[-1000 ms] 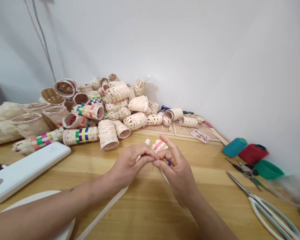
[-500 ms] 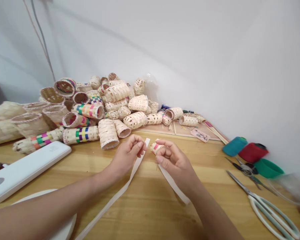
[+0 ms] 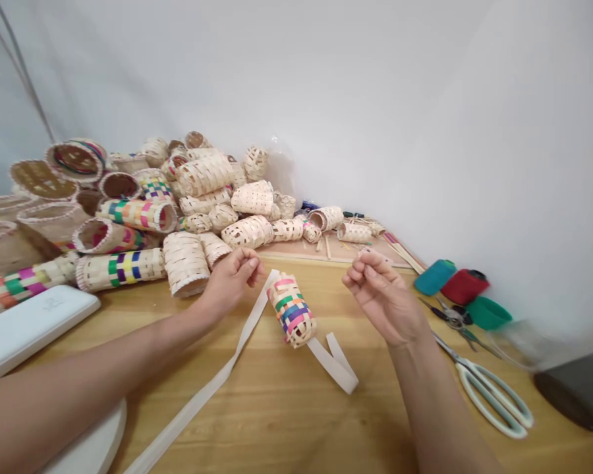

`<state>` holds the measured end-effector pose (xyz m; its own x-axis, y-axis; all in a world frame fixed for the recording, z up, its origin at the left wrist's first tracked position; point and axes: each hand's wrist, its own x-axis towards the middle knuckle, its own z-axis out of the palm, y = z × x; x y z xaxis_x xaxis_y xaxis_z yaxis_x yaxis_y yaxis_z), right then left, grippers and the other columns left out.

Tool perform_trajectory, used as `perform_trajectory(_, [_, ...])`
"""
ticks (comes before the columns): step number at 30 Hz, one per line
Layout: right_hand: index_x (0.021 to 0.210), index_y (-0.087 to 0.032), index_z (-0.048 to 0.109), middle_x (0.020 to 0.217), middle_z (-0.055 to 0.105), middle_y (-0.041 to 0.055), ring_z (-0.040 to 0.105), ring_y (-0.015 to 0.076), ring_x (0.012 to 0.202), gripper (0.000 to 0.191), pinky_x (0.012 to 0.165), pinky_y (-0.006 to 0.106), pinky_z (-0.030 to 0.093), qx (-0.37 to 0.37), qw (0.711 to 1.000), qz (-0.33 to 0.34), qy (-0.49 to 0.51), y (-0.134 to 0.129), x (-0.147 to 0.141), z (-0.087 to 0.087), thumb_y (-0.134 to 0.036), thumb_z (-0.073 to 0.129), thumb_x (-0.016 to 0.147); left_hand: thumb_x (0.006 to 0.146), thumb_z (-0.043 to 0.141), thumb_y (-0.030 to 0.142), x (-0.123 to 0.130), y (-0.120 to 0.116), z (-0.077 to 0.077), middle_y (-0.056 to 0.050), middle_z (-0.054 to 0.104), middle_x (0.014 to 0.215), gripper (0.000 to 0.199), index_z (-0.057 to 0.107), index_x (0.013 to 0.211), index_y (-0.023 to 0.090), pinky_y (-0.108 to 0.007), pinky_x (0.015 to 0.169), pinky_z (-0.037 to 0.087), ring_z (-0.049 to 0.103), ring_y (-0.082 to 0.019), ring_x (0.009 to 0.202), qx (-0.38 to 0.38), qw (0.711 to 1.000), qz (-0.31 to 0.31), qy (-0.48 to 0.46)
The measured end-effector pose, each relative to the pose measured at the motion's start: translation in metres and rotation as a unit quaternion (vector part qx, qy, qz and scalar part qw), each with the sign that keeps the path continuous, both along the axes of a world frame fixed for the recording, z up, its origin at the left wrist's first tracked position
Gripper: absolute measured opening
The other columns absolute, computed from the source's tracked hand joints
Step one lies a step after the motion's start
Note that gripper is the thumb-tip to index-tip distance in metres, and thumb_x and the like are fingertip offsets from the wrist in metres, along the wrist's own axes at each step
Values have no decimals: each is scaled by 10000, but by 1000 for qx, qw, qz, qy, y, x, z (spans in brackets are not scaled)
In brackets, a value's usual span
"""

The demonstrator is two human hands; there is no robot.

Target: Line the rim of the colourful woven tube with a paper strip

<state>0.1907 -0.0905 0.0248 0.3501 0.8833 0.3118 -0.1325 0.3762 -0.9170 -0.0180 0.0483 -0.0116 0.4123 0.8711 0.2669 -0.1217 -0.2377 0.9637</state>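
A small woven basket with pink, green, orange and blue bands lies on the wooden table between my hands. A white ribbon runs from beside its upper end toward the lower left, and a folded white end comes out at its lower right. My left hand is just left of the basket, fingers pinched together; what they hold, if anything, is too small to tell. My right hand is raised to the right of the basket, fingertips pressed together, with nothing clearly visible between them.
A large pile of woven baskets fills the back left. A white power bank lies at left. On the right are thread cones, pliers, white-handled scissors and a dark container.
My right hand has moved right, away from the small basket, which now shows fully on the table. The camera view has shifted right. My left hand remains pinched beside the ribbon.
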Motion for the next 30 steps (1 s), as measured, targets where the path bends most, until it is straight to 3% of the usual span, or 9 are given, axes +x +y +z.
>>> perform_trajectory(4, [846, -263, 687, 732, 575, -35, 555, 110, 719, 203, 770, 298, 522, 19, 1000, -16, 3, -1, 4, 1, -315, 800, 686, 810, 550, 267, -3, 3, -3, 18, 578, 656, 120, 513, 750, 170, -241, 548, 418, 497, -106, 548, -15, 1000, 4, -1])
perform_trajectory(8, [783, -236, 672, 710, 544, -54, 518, 68, 651, 231, 679, 210, 513, 64, 994, -56, 61, 0, 10, 6, -346, 838, 665, 815, 553, 278, -5, 0, -5, 17, 587, 667, 128, 515, 757, 171, -241, 551, 418, 504, -110, 555, -22, 1000, 4, 3])
perform_trajectory(16, [785, -225, 609, 729, 530, -94, 502, 18, 606, 316, 653, 140, 514, 142, 972, -122, 144, 2, 37, 5, -294, 874, 627, 797, 568, 313, -10, 2, -7, 16, 570, 684, 150, 537, 769, 168, -236, 564, 407, 474, -102, 566, -2, 999, 30, 37])
perform_trajectory(22, [746, -195, 624, 700, 541, -81, 479, 12, 566, 385, 551, 108, 475, 85, 977, -123, 153, 5, 30, 4, -344, 910, 537, 797, 606, 326, -10, -4, -3, 11, 573, 722, 179, 587, 871, 163, -215, 536, 396, 478, -94, 573, 14, 998, 56, 5])
perform_trajectory(26, [725, -171, 650, 672, 549, -60, 476, 27, 555, 376, 491, 118, 441, 41, 986, -100, 125, 5, 17, 6, -346, 913, 521, 836, 590, 317, -10, -19, 15, -11, 637, 838, 248, 577, 1050, 192, -224, 533, 432, 519, -99, 588, 68, 997, 25, -29])
perform_trajectory(30, [705, -169, 647, 682, 573, -46, 481, 35, 553, 332, 488, 130, 428, 18, 993, -77, 83, 2, 3, 13, -372, 880, 583, 821, 617, 328, -3, -41, 54, -45, 690, 883, 242, 658, 1013, 187, -224, 518, 453, 559, -108, 599, 79, 993, -79, 38])
